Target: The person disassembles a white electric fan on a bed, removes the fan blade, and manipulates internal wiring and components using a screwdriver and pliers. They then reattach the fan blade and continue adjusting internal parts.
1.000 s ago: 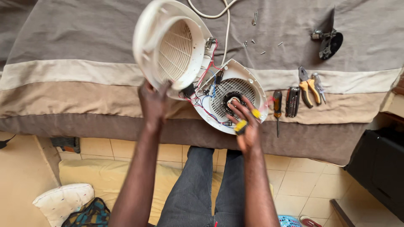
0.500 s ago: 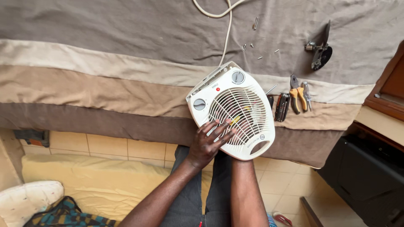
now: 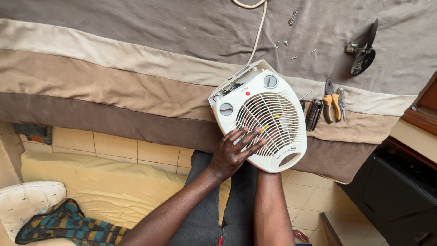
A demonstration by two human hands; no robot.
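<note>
Since one second ago, the two white halves of the fan heater (image 3: 261, 120) have been brought together, and the yellow-handled tool is no longer seen in the right hand. Now the front grille is pressed by the left hand (image 3: 234, 152), fingers spread flat, at 7 o'clock of the housing; the heater lies at the edge of the brown cloth (image 3: 114, 82). The right hand is hidden under the heater, so its grip cannot be told. A gap is kept at 11 o'clock, where wires show inside the shell. Loose screws (image 3: 291, 18) lie at 12 o'clock, pliers (image 3: 331, 100) at 3 o'clock
</note>
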